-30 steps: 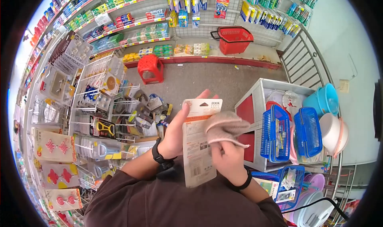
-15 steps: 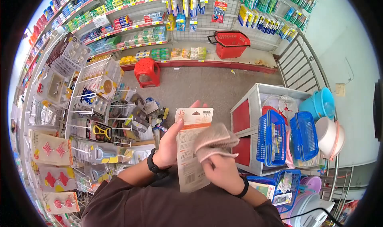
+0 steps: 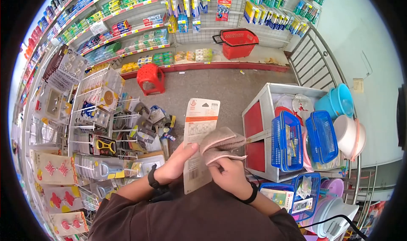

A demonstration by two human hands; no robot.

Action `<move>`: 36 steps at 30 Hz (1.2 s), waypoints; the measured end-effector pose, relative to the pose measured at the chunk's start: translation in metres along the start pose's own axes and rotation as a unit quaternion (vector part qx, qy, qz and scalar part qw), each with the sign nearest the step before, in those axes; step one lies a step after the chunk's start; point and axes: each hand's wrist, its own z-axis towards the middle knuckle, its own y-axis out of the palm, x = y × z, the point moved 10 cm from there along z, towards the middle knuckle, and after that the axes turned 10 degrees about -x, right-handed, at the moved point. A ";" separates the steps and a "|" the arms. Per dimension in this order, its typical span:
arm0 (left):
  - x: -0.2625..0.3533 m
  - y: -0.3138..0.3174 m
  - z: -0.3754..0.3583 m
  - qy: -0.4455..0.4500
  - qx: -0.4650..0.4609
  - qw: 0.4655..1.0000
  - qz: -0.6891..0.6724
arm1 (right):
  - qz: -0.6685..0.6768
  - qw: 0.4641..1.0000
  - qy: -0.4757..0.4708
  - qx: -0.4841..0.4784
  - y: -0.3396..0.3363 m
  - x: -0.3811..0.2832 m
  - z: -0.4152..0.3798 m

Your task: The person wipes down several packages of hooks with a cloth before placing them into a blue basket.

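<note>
My left hand (image 3: 174, 161) grips a hook package (image 3: 199, 126), a tall white card with an orange stripe and a hang hole, by its left edge, thumb on the printed face. The card stands nearly upright in front of my chest, its barcode low down. In my right hand (image 3: 231, 177) is a folded greyish-pink cloth (image 3: 222, 144), bunched between closed fingers. The cloth overlaps the right side of the card in this view.
Racks of hanging packs (image 3: 106, 145) crowd my left. A red stool (image 3: 150, 78) and a red shopping basket (image 3: 238, 43) are ahead by the shelves. On my right, blue baskets (image 3: 321, 138) and buckets (image 3: 339, 101) sit by a white-and-red cabinet (image 3: 255, 124).
My left hand has slid lower on the card, so more of its upper part shows. The cloth has shifted slightly left and its folds have changed shape. The view has turned slightly.
</note>
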 end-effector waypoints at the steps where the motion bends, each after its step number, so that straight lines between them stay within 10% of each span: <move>1: -0.001 -0.005 0.001 0.017 0.036 0.998 -0.054 | -0.018 0.999 -0.030 0.011 0.002 -0.007 0.001; 16: 0.093 -0.016 0.022 0.208 0.068 0.954 -0.205 | -0.096 0.985 -0.145 -0.019 0.018 -0.038 0.007; 36: 0.029 0.016 0.018 0.171 0.039 0.983 0.050 | -0.189 0.932 -0.250 0.181 -0.030 -0.102 0.036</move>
